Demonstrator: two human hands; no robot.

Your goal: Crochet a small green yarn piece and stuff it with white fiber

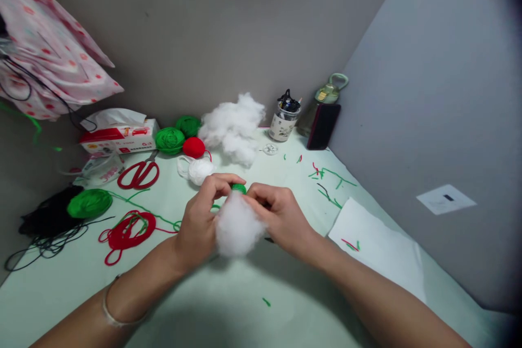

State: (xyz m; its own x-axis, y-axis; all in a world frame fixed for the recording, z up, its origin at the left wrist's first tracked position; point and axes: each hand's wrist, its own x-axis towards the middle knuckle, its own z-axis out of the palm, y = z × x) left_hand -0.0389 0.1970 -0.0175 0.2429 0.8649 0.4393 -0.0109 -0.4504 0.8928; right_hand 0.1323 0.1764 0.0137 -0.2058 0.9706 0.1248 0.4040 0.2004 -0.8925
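Fluff in hands, tissue in box

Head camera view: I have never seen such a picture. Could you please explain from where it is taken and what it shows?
There is no robot here, only a person's two bare hands. The single picture comes from a camera worn on the head, looking forward and down. The left hand and right hand hold a small green piece together with a white tuft of fluff, above the table. On the table lie red-handled scissors, green yarn balls, a red yarn ball, a white yarn ball, a larger fluffy pile and a sheet of paper. Farther back stands a cup.
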